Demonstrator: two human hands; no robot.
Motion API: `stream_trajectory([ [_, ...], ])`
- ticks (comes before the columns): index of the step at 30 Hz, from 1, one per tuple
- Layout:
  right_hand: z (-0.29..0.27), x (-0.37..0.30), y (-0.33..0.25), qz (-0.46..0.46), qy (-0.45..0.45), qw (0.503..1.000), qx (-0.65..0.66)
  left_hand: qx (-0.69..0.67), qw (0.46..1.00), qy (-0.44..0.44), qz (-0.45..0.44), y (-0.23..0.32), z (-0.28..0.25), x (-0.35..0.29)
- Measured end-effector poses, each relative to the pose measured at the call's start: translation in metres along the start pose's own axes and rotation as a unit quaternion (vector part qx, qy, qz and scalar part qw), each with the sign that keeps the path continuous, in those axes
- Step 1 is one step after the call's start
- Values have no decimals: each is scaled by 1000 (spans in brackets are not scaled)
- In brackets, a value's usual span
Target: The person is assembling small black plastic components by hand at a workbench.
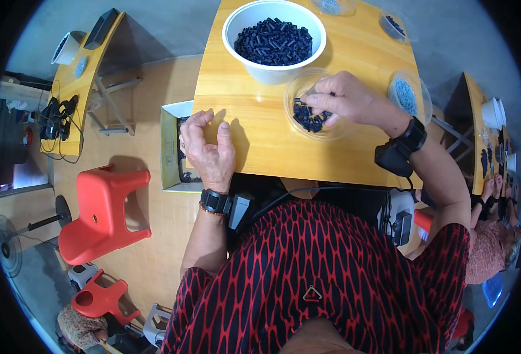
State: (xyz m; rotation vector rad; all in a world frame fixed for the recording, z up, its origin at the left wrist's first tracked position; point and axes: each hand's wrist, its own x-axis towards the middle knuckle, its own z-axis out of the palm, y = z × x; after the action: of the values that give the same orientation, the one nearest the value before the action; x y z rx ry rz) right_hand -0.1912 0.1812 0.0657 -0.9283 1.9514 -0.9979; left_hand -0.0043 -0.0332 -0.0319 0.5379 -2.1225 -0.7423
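My right hand [346,100] reaches over a shallow clear plastic bowl [288,121], its fingertips pinched together among small black pieces [310,120]. Whether a piece is between those fingertips is too small to tell. At the left edge of the table my left hand [211,150] is raised with the palm partly up. Its fingers are loosely curled, the thumb stands apart, and nothing shows in it. Beyond both hands stands a large white tub [229,47] full of short black tube-like pieces [274,41].
On the yellow wooden table [260,147], a clear bowl of light blue pieces [403,96] is at right. Another bowl [393,26] holds black pieces. Below the left edge sits an open box [171,147]. A red chair [104,212] stands left; people work at another table [475,135] far right.
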Motion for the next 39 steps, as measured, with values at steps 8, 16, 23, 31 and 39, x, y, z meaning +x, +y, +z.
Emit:
stream_trajectory([
  [8, -9, -6, -10, 47, 11, 999, 23, 6, 1000, -1, 7, -1, 1, 1],
  [16, -17, -11, -13, 18, 45, 998, 37, 5, 1000, 1, 11, -2, -1, 1],
  [23, -20, -11, -2, -18, 62, 998, 18, -5, 1000, 4, 5, 1, 0, 1],
  [31, -5, -10, -9, 18, 27, 998, -52, -3, 1000, 5, 9, 2, -1, 2],
  [39, -2, -27, -9, -53, 55, 987, 140, -15, 1000, 11, 14, -1, 0, 0],
])
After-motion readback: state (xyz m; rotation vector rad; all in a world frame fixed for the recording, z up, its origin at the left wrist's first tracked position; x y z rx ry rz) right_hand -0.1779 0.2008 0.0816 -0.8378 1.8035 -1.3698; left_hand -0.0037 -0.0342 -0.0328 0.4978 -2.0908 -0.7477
